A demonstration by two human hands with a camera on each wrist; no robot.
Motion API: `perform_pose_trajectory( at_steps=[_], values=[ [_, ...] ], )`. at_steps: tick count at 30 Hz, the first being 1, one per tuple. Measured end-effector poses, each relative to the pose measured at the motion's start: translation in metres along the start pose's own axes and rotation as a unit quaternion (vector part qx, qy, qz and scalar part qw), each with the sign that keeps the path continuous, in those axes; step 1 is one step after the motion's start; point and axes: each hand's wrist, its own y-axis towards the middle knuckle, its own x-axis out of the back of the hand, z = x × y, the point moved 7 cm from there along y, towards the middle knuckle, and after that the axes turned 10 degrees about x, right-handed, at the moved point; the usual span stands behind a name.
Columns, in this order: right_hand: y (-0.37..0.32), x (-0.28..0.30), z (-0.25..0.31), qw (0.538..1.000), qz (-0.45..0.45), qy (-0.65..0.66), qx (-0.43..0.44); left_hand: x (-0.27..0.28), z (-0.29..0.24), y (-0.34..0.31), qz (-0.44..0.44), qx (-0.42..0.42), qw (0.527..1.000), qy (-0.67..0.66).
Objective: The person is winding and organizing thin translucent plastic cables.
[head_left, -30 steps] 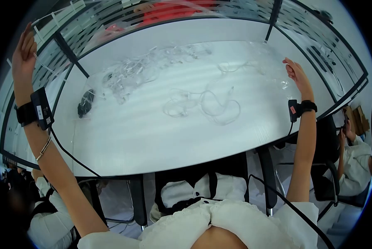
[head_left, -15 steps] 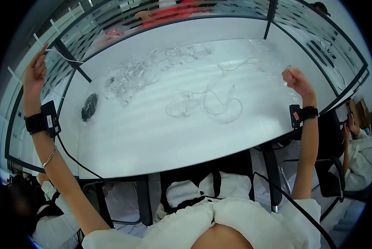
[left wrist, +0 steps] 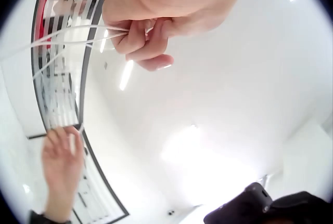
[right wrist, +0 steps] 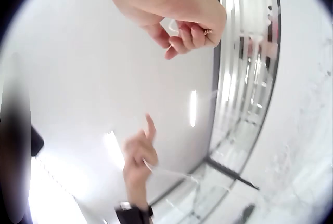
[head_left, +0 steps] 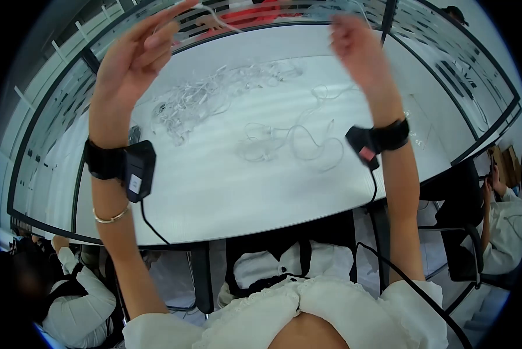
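White cable (left wrist: 104, 33): pinched in left hand (head_left: 134, 55) grip, clear piece (right wrist: 169, 25) pinched in right hand (head_left: 357, 43); both now higher over table (head_left: 214, 192), closer together than before, slack likely being gathered.

Broad white rounded table (head_left: 226, 198); black-framed striped glass partition (head_left: 51, 104) just beyond it, black office chair (head_left: 454, 203) at its right edge, long white ceiling lights (left wrist: 126, 75) overhead.

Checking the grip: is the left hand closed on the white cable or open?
Closed: the left hand curls round and pinches the white cable, holding it in the air above the table.
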Motion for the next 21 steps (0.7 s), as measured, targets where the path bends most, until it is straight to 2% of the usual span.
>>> perform_pose_trajectory(
  at_steps=[2, 4, 5, 6, 9, 10, 13, 16, 18, 21],
  values=[
    [-0.041, -0.047, -0.033, 0.98, 0.124, -0.154, -0.035, -0.013, -0.001, 0.008, 0.036, -0.023, 0.994, -0.101],
    [-0.067, -0.075, -0.056, 0.94, 0.215, -0.232, -0.131, -0.021, 0.0, 0.017, 0.071, -0.034, 0.976, -0.205],
    [-0.073, -0.083, -0.065, 0.933, 0.233, -0.24, -0.131, -0.025, 0.003, 0.022, 0.108, -0.045, 0.961, -0.249],
    [-0.08, -0.09, -0.076, 0.927, 0.25, -0.246, -0.13, -0.022, 0.008, 0.026, 0.092, -0.05, 0.958, -0.269],
    [-0.1, -0.108, -0.097, 0.915, 0.317, -0.177, -0.177, -0.023, 0.02, 0.04, 0.029, -0.04, 0.935, -0.35],
    [-0.106, -0.113, -0.098, 0.908, 0.336, -0.152, -0.198, -0.016, 0.019, 0.042, 0.033, -0.059, 0.937, -0.342],
    [-0.117, -0.128, -0.095, 0.901, 0.385, -0.066, -0.191, 0.022, 0.022, 0.046, 0.023, -0.101, 0.939, -0.327],
    [-0.129, -0.131, -0.093, 0.895, 0.384, -0.027, -0.226, 0.064, 0.026, 0.046, -0.012, -0.12, 0.939, -0.323],
    [-0.133, -0.133, -0.09, 0.894, 0.386, -0.041, -0.224, 0.095, 0.03, 0.041, -0.07, -0.132, 0.931, -0.334],
    [-0.137, -0.127, -0.093, 0.894, 0.37, -0.034, -0.249, 0.112, 0.039, 0.034, -0.132, -0.142, 0.912, -0.362]
  ],
)
